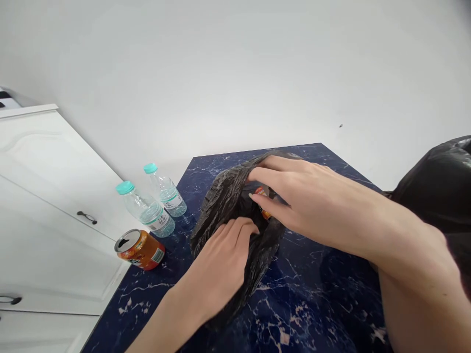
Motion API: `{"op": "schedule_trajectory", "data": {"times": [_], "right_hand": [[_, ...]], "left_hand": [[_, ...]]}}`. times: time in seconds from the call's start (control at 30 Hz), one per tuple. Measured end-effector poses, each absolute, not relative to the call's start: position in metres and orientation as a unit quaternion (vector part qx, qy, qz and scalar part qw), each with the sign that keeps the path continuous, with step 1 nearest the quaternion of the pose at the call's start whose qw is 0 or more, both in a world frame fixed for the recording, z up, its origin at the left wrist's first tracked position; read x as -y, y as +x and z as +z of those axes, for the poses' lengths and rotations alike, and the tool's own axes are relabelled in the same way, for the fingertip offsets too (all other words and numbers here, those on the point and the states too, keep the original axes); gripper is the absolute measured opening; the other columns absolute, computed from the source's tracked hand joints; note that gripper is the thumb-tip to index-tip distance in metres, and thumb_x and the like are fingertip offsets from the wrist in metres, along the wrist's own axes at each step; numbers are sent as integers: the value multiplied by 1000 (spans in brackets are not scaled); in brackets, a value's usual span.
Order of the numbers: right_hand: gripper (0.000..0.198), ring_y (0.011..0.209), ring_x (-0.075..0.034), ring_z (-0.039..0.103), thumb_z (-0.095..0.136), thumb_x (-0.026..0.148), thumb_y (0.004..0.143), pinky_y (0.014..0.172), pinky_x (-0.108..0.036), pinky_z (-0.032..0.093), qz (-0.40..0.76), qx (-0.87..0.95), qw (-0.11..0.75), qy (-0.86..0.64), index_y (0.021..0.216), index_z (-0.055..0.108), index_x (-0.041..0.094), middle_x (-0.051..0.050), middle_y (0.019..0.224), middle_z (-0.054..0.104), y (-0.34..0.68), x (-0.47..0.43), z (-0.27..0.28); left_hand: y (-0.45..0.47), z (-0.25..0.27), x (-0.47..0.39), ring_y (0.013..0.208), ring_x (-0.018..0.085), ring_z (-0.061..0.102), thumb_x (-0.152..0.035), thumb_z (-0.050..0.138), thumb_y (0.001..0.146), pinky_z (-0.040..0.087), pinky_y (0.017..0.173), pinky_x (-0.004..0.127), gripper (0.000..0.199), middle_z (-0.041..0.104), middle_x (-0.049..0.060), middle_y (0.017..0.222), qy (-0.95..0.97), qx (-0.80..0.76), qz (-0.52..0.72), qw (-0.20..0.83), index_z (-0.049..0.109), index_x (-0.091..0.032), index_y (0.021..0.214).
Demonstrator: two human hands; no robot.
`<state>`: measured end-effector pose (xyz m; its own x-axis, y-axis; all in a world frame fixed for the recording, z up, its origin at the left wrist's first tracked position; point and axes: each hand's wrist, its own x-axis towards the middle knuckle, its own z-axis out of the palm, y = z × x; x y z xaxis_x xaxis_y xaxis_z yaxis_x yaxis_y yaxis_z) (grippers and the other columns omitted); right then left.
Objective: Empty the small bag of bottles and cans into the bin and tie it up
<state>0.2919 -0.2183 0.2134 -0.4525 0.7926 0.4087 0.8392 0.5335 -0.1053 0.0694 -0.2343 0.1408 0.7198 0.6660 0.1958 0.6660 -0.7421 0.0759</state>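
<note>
A black plastic bag (221, 196) sits on the dark blue table with its mouth open toward me. My left hand (228, 255) has its fingers curled over the near side of the mouth, gripping the plastic; the fingertips are partly hidden inside. Across the far right rim lies my right hand (290, 184), fingers bent on the plastic and thumb reaching into the opening. Just behind that thumb, an orange printed item (265, 214), partly covered, shows inside the bag. Left of the bag stands an orange drink can (145, 249) with its top opened.
Two clear bottles with turquoise caps, a nearer bottle (147, 211) and a farther bottle (169, 193), stand behind the can near the table's left edge. White cabinets (47, 196) flank the marbled table (294, 294). A large black bag (437, 181) is at right.
</note>
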Motion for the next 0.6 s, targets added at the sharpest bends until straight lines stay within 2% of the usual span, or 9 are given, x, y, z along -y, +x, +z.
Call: {"op": "schedule_trajectory", "data": {"times": [0.1, 0.2, 0.27, 0.37, 0.47, 0.6], "right_hand": [[23, 95, -23, 67, 52, 24, 110, 74, -36, 45, -49, 850, 216, -478, 122, 72, 22, -8, 117, 70, 290, 221, 217], [27, 97, -24, 68, 51, 26, 111, 74, -36, 47, -37, 850, 226, -475, 126, 72, 21, -10, 125, 71, 290, 220, 222], [29, 100, -25, 68, 50, 27, 111, 76, -36, 49, -23, 851, 226, -473, 125, 73, 20, -12, 129, 71, 290, 217, 223], [30, 104, -26, 69, 49, 26, 111, 81, -38, 52, -1, 856, 218, -468, 125, 75, 21, -12, 132, 72, 291, 213, 222], [31, 102, -25, 70, 49, 23, 110, 83, -38, 52, 13, 862, 217, -458, 125, 76, 21, -10, 127, 74, 290, 209, 222], [34, 107, -25, 71, 46, 20, 110, 88, -37, 53, 17, 837, 292, -462, 128, 74, 19, -11, 127, 75, 291, 204, 225]], "left_hand": [[86, 116, 188, 141, 37, 59, 8, 49, 83, 53, 115, 55, 62, 63, 19, 149, 940, -332, 58, -49, 54, -13, 141], [99, 101, 155, 157, 40, 45, 8, 50, 87, 48, 121, 60, 72, 52, 22, 165, 956, -284, 48, -51, 46, -14, 155], [110, 99, 143, 160, 40, 41, 5, 49, 92, 48, 122, 59, 69, 49, 21, 168, 964, -254, 63, -36, 46, -15, 158], [126, 101, 134, 157, 39, 46, -1, 46, 99, 53, 119, 56, 62, 51, 17, 169, 965, -247, 92, -5, 49, -19, 158], [136, 99, 126, 152, 40, 52, -3, 49, 98, 56, 114, 54, 60, 51, 18, 169, 964, -248, 96, 10, 51, -18, 156], [139, 87, 114, 139, 38, 61, 2, 51, 92, 56, 108, 52, 62, 61, 22, 158, 969, -235, 75, -1, 52, -14, 152]]}}
